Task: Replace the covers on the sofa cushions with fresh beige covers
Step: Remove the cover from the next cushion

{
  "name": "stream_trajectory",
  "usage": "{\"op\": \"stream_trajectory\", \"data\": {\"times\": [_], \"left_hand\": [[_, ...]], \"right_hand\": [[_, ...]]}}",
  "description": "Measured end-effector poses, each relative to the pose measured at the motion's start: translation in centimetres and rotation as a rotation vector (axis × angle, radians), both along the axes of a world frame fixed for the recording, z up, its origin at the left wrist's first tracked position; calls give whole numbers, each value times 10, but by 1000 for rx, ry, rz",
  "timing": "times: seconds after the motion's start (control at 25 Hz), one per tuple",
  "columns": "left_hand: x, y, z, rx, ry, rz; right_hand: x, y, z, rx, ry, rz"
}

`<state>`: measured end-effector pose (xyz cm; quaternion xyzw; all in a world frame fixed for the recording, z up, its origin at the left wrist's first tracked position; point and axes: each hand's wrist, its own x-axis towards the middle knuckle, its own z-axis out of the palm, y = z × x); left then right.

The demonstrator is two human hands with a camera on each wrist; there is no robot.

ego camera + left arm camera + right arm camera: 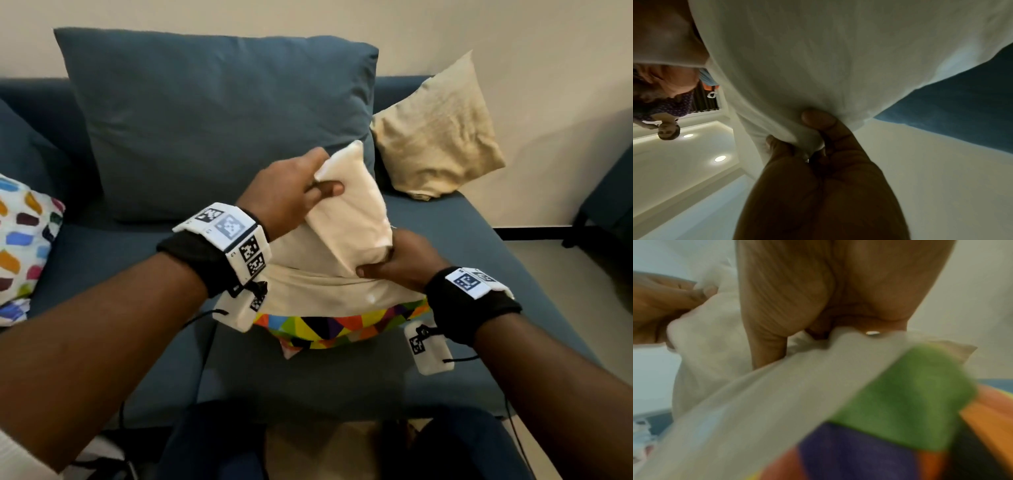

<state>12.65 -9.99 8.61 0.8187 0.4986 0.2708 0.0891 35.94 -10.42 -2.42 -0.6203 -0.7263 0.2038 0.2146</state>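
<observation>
A person stood over a dark blue sofa [445, 260], working a white cushion insert [346, 205] at the mouth of a beige cover [329, 284] that lay on the seat atop a multicoloured geometric cover [329, 325]. The left hand [287, 192] pinched the insert's upper corner, with its fingers [818, 120] curled into the cloth. The right hand [400, 260] gripped the insert's lower edge where it met the beige cover's opening, its fingers clenched on the fabric. The insert stood tilted, mostly outside the cover. From here the insert might bunch or fold at the opening if only one corner were fed in, leaving a lumpy cushion; the cover edge might also slip from the right hand, since the fabric looked loose. A large blue back cushion [219, 123] leaned against the sofa back, a finished beige cushion [442, 133] sat upright to its right, and a white cushion with coloured dabs [24, 240] rested at the left. Behind stood a plain cream wall [548, 68], with pale floor [548, 260] at the right.
</observation>
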Motion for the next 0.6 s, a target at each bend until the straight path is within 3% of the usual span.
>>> {"op": "stream_trajectory", "data": {"times": [0.12,0.16,0.28,0.36,0.44,0.52,0.6], "left_hand": [[23,-5,-12,-9,-92,-154],[28,-4,-18,-23,-152,-195],[23,-6,-40,18,-485,-186],[9,0,-65,191,-727,103],[-6,7,-102,81,-815,422],[-8,10,-141,-232,-870,440],[-1,12,-162,-403,-821,384]], "right_hand": [[-10,-5,27,226,453,-26],[-14,-8,36,353,511,-37],[-20,-16,59,645,333,-54],[-14,-17,70,611,254,-50],[2,-22,73,526,259,-144],[26,-31,72,427,270,-170],[48,-41,75,308,250,-203]]}}
